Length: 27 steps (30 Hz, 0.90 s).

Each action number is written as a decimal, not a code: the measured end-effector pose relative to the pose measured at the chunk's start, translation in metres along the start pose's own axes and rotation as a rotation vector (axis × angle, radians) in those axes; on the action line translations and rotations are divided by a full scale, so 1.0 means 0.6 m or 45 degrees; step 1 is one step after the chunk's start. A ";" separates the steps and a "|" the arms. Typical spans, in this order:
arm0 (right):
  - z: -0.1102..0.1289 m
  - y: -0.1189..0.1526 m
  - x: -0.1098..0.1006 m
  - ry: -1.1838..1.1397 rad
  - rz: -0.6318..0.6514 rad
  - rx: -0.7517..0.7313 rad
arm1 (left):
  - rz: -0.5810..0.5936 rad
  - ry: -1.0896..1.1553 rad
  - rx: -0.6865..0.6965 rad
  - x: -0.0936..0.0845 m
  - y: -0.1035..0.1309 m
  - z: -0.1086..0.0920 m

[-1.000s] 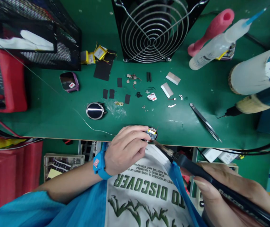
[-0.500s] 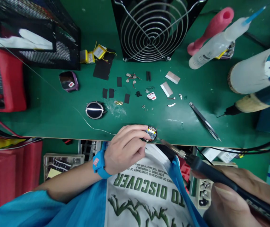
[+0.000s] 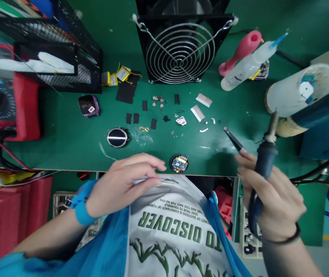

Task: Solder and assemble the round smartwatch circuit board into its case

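A small round device with an exposed circuit board (image 3: 179, 164) lies near the front edge of the green bench. Just left of it is my left hand (image 3: 132, 181), fingers apart, touching nothing; a blue wrist strap is on that wrist. My right hand (image 3: 271, 196) is wrapped round a soldering iron (image 3: 265, 157), whose tip points up and away from me. The fingertips of that hand are at the lower end of the metal tweezers (image 3: 233, 139); whether they grip them is unclear. A thin wire (image 3: 106, 153) lies left of the device.
A round watch face (image 3: 117, 137) and a purple-cased watch (image 3: 88, 106) lie left. Small parts are scattered mid-bench before a fan (image 3: 178, 57). A red multimeter (image 3: 25, 107) stands left; bottles and a white cylinder (image 3: 288, 92) stand right.
My left hand has let go of the round device and moved left. My right hand has moved up to the tweezers, and the iron has swung from pointing at the device to pointing upward.
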State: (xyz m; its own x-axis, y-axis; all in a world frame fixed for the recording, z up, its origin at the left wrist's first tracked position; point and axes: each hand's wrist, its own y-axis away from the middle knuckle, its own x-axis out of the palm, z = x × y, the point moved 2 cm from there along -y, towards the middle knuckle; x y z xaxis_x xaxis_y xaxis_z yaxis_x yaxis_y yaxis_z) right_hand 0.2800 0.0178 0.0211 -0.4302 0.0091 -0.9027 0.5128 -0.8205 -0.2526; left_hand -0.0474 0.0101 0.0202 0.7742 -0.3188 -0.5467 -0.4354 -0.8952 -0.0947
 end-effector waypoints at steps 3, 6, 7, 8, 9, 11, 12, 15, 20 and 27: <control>-0.035 -0.024 0.018 0.358 -0.071 -0.153 | 0.040 -0.337 -0.015 -0.040 0.009 0.009; -0.056 -0.033 0.029 0.551 -0.040 -0.087 | -0.280 -0.630 -0.033 -0.049 0.015 0.007; -0.057 -0.035 0.031 0.578 -0.027 -0.074 | -0.363 -0.650 -0.034 -0.043 0.015 0.004; -0.053 -0.036 0.032 0.585 -0.034 -0.073 | -0.416 -0.635 -0.028 -0.034 0.015 -0.001; -0.044 -0.038 0.032 0.558 -0.065 -0.074 | -0.445 -0.595 -0.023 -0.023 0.014 -0.007; -0.012 -0.043 0.030 0.374 -0.193 -0.064 | -0.447 -0.437 -0.036 0.002 0.009 -0.020; 0.009 -0.046 0.028 0.215 -0.274 -0.045 | -0.425 -0.314 -0.060 0.015 0.004 -0.026; 0.080 -0.054 0.035 -0.391 -0.263 0.054 | -0.304 0.158 -0.103 0.044 -0.011 -0.041; 0.133 -0.049 0.062 -0.885 -0.201 0.064 | -0.209 0.410 0.016 0.018 -0.013 -0.041; 0.113 -0.030 0.096 -0.571 -0.324 0.031 | -0.603 -0.378 -0.106 -0.047 0.013 -0.010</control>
State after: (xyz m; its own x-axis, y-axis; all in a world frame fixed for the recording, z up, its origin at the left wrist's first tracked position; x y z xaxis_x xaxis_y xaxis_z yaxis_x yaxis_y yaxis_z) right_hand 0.1955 -0.0057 -0.0028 -0.8183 -0.0312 -0.5739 0.3349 -0.8374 -0.4320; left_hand -0.0696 0.0103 0.0398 0.7086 0.2141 -0.6723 -0.0249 -0.9447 -0.3270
